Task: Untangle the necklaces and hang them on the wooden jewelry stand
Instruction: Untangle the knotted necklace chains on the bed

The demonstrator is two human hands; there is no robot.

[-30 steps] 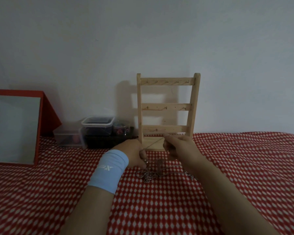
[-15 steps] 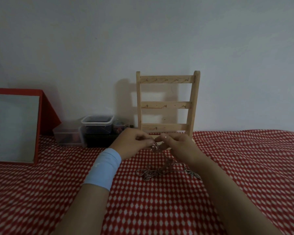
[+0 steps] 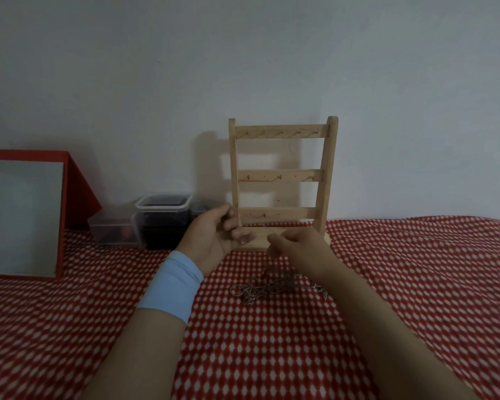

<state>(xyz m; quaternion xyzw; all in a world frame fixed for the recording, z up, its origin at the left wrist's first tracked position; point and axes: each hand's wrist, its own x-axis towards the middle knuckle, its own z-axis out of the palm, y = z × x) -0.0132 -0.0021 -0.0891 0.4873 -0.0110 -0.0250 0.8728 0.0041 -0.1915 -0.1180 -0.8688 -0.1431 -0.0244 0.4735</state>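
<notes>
Nearest me: both forearms reach out over the red checked cover, with a pale blue wristband on the left.

Just past the wristband, the necklaces lie on the cover in one tangled silvery heap, below and between my hands. One thin strand rises from the heap to my right hand.

Right grip: fingers curled together, pinching that strand, as far as the dim view shows.

Left hand: palm turned inward, fingers curled, a small glint at the fingertips. I cannot tell whether that grip has chain in it or holds nothing.

Step in hand, as I judge it: teasing one chain free of the knot. Nothing hangs yet.
- Keep the right pinch light and lift slowly, so the heap loosens rather than tightens.
- Use the left fingertips to find the clasp or a free end and feed it back through the loops. No yanking.
- Watch whether the whole heap starts to rise with the strand. If it does, set it down and spread it flat.

Behind the hands: the wooden jewelry stand, upright, three rails of small hooks, all bare. The left fingertips overlap its left post in the view.

Further left, by the wall: stacked plastic tubs, then a red-framed mirror.
</notes>
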